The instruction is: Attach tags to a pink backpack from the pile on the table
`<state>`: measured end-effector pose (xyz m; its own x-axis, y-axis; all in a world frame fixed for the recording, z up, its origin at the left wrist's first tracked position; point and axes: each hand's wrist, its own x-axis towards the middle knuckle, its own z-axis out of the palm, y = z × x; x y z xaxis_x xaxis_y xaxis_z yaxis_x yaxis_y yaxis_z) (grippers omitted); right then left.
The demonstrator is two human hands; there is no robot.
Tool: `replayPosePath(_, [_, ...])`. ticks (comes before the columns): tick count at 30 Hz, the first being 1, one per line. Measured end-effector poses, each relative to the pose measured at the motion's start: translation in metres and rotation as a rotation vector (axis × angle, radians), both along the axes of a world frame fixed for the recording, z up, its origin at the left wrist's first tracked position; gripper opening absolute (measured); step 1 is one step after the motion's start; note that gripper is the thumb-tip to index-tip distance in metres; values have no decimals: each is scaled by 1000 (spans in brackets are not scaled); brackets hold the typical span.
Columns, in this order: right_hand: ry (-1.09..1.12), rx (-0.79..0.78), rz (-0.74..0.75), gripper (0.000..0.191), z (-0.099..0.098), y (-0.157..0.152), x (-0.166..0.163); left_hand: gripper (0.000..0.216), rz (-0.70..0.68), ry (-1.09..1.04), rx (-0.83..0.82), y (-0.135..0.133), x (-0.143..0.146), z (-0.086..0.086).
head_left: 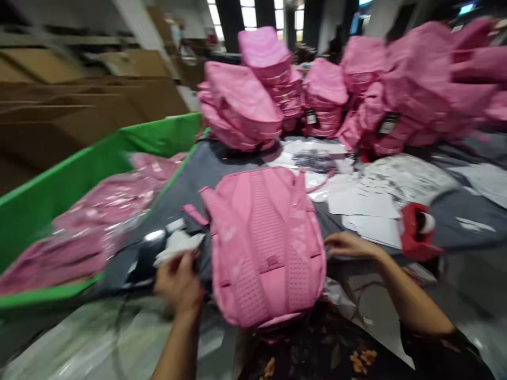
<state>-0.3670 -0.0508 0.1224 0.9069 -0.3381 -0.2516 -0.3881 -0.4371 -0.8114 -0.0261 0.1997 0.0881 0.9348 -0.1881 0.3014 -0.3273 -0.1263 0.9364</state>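
A pink backpack point(264, 245) lies straps-up on a grey table point(206, 169), its padded back panel facing the camera and its base hanging just over the near edge, close to the person's body, a position that puts the whole back within reach of both hands. The left hand point(179, 285) sits just left of the backpack, fingers closed around a crumpled white paper point(178, 246), held clear of the bag rather than laid on it. The right hand point(348, 245) rests at the backpack's right edge, fingers extended and touching or nearly touching the side; motion blur makes it impossible to tell whether it grips the fabric or only steadies it. To the left, a green bin point(59, 184) stands against the table and holds bagged packs point(103, 221), pink ones wrapped in clear plastic, lying flat and overlapping. At the far side of the table, stacks point(253, 100) of unwrapped pink bags are piled several high, some with dark tags hanging out. Loose white sheets point(368, 206) are scattered between those stacks and the right hand, and a red tape dispenser point(415, 232) sits just beyond the right wrist, near enough to grab. Clear plastic film point(99, 338) covers the near-left tabletop. Cartons point(79, 105) line the wall behind the bin.
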Motion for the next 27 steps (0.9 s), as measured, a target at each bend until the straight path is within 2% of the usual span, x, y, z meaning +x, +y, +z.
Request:
replayPosePath(1, [-97,-120,-135,49,8,-13,9,26,66,1,-57,-8,15,8])
replayPosePath(2, [-182,-223,-255,47,15,-22,21,26,44,4,-59,-22,32,17])
replayPosePath(4, [-293,-343,-342,43,25,-28,48,34,14,-34,138,-62,65,36])
replayPosePath(6, [-342,-368,-225,38,33,-20,77,50,76,-15,380,-102,94,53])
replayPosePath(8, [-368,-359,-36,32,39,-8,109,51,53,128,556,-128,117,65])
replayPosePath(11, [-353,-382,164,23,46,1,160,31,-65,334,644,-126,143,72])
replayPosePath(15, [-210,-508,302,16,51,-1,241,19,-168,509,578,-80,165,76])
replayPosePath(18, [-247,-626,324,33,52,11,312,16,-248,611,436,-57,166,82])
replayPosePath(20, [-242,-653,335,38,52,27,354,14,-270,637,314,-57,162,84])
replayPosePath(22, [-164,-652,331,29,51,43,385,14,-263,674,205,-66,159,81])
replayPosePath(24, [-89,-660,291,23,48,55,400,15,-235,725,121,-76,156,76])
replayPosePath(27, [-109,-668,224,31,40,60,402,16,-196,769,1,-89,152,65])
